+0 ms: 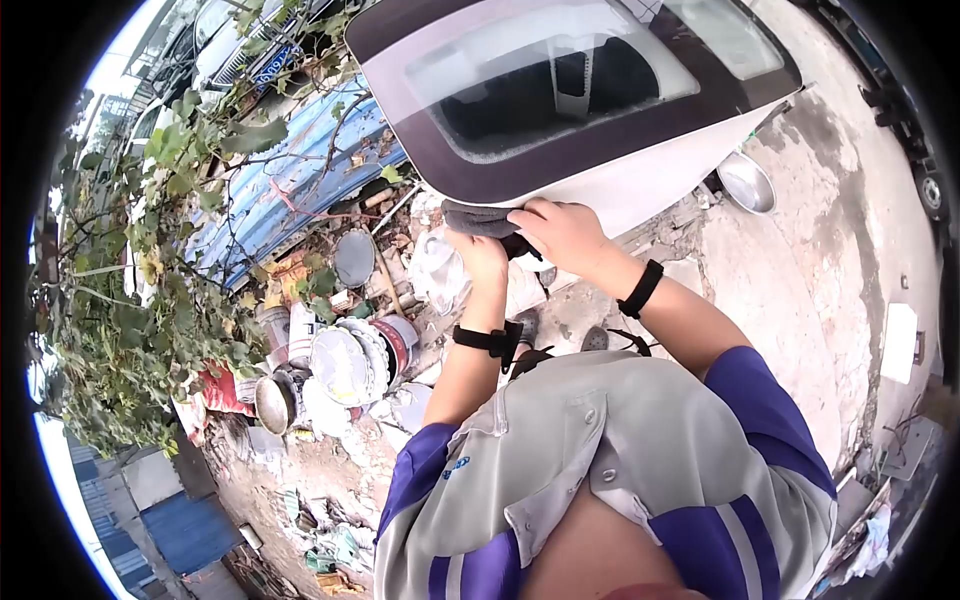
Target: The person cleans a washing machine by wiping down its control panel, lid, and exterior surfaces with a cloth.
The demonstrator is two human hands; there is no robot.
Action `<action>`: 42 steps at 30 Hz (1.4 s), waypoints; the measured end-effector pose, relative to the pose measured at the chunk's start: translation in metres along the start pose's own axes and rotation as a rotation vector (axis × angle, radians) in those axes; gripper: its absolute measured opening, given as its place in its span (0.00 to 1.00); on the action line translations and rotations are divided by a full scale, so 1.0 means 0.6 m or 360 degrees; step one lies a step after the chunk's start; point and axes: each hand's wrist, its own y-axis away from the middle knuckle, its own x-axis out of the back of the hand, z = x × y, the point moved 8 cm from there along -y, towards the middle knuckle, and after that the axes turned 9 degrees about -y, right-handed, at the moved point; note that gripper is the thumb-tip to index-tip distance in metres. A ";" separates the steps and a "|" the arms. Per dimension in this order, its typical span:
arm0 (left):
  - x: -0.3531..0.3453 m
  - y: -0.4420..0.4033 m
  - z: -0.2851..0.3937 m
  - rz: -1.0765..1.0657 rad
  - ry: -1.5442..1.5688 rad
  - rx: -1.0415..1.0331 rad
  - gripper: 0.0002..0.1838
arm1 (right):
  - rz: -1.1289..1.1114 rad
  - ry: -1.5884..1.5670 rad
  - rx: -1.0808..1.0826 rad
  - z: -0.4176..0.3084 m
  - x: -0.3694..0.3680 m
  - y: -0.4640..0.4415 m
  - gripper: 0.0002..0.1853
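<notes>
My left hand [482,258] and my right hand [568,238] are close together at the near corner of a white washing machine [650,190]. Between them is a folded dark grey cloth [478,218]. The left fingers are wrapped under the cloth and mostly hidden by it, while the right fingers pinch its right end. The machine's top has a dark frame around a see-through lid [490,125]. Whether the cloth touches the machine's edge I cannot tell. Each of my wrists wears a black band.
A metal basin [748,183] lies right of the machine. On the left, stacked tubs [345,365], a clear plastic bag [437,270] and rubble cover the ground. Leafy vines [130,320] hang beside a blue corrugated sheet [290,180]. A parked car [240,50] stands behind.
</notes>
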 end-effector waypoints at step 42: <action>-0.231 0.125 0.048 -0.0864 -0.1008 -0.0500 0.13 | 0.0480 -0.2203 -0.2256 0.317 -0.038 0.199 0.15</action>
